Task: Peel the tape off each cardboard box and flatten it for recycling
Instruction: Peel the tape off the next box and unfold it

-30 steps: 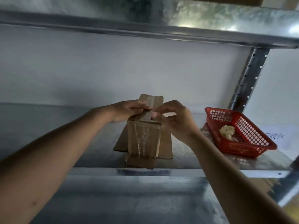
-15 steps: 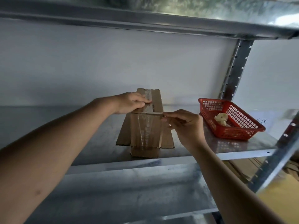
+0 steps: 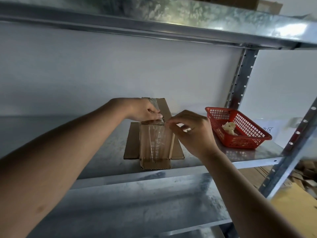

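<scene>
From the head camera, a person works at a galvanized steel shelf (image 3: 214, 157), its surface mottled and dully reflective. Between the two hands lies a brown cardboard box (image 3: 154, 143), already collapsed flat, its corrugated edges showing at the near end and its flaps spread to either side. A wide strip of clear, glossy tape (image 3: 155, 140) runs lengthwise down the middle panel, wrinkled and catching light.

The left hand (image 3: 142, 109) rests on the far end of the box, fingers curled down and pressing the cardboard where the tape crosses a fold. The right hand (image 3: 190, 131) sits just beside the box's right edge, thumb and forefinger pinched together at the upper corner of the tape strip; whether a lifted edge of film sits between them is hard to tell.

Right of the right hand, near but apart from it, stands a red plastic basket (image 3: 247, 143) with lattice walls, holding a crumpled pale wad (image 3: 228, 128). A perforated metal upright (image 3: 240, 79) rises behind the basket, and another steel shelf (image 3: 171, 19) spans overhead above both hands.
</scene>
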Available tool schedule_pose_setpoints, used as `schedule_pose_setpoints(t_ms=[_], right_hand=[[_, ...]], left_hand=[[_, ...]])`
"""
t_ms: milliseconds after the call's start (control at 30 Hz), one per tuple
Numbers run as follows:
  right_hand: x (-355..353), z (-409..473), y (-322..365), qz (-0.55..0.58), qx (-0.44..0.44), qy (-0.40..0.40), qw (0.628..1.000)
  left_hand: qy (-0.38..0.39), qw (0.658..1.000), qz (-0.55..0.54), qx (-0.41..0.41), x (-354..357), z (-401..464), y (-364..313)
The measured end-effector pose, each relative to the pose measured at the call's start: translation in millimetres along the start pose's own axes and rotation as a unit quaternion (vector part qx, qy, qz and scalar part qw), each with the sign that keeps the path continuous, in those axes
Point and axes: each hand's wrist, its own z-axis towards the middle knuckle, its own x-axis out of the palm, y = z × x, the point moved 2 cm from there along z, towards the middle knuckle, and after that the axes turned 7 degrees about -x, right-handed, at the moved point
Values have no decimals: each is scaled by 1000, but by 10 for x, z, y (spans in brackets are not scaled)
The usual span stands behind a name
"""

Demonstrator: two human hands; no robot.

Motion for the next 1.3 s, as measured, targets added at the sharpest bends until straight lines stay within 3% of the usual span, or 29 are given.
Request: schedule_pose_setpoints(t_ms=[133,267,433,633,833,933,1033,1133,1300], right_hand=[[99,32,51,80,145,1,986],[181,52,83,120,218,5,969],[145,76,48,163,346,-65,922],[72,95,51,71,376,-94,919],[23,195,81,-20,390,-44,920],[-14,253,91,-21,375,10,927],[-1,295,117,-28,353,65,933],[6,325,111,25,398,91,912],[-39,372,69,109,481,61,868]], left_hand=[[13,1000,10,11,8,-21,-12],[23,1000,6,2,0,-45,-32],[16,999,41,-4,-25,-73,-66],[-33,993,117,-15,-128,-90,-144],[-30,990,139,4,-170,-22,-180],[-14,995,69,73,-84,47,-119],[56,993,25,105,60,107,-40],[69,991,20,110,141,191,39],[56,993,-21,104,214,278,35]])
